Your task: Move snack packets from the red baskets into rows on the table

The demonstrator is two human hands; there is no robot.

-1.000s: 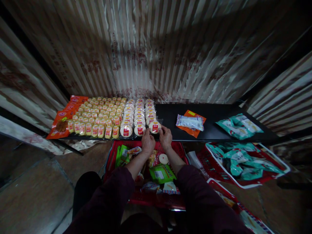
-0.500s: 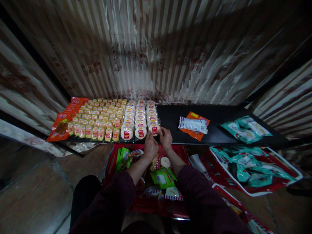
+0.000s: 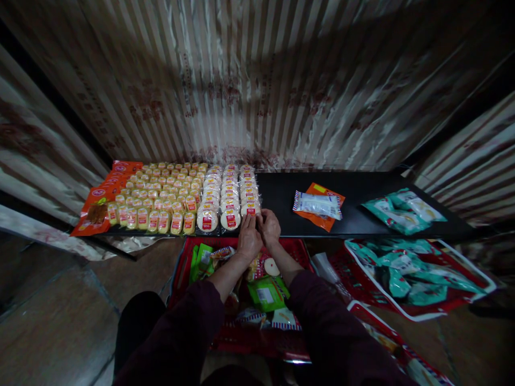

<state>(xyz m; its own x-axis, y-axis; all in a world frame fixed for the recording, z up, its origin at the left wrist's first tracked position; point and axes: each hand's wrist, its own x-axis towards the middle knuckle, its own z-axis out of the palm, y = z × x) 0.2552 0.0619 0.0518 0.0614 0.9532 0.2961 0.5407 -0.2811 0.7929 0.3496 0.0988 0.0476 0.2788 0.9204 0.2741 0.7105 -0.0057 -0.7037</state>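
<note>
Left hand (image 3: 249, 240) at the lower face and right hand (image 3: 269, 227) at the right edge, I had my fingertips at the front clear-wrapped white cake (image 3: 251, 209) of the rightmost column; whether either hand pinched or merely pressed, I could not tell. It sat near the front edge of the black shelf (image 3: 277, 193), so wrap catching on a finger might have dragged it off into the red basket (image 3: 277, 343) beneath my forearms, and too hard a push might have skewed the column behind. White cakes (image 3: 230, 220) made three columns altogether; yellow cakes (image 3: 153, 221) stood eight across the front, those behind too crowded to count. Rightward lay one striped packet (image 3: 317, 204) over one orange packet (image 3: 322, 222), then teal packets (image 3: 406, 212), overlapping beyond counting. Below I saw one loose white disc (image 3: 271, 266) and, farther right, one white-rimmed basket (image 3: 426, 317).
</note>
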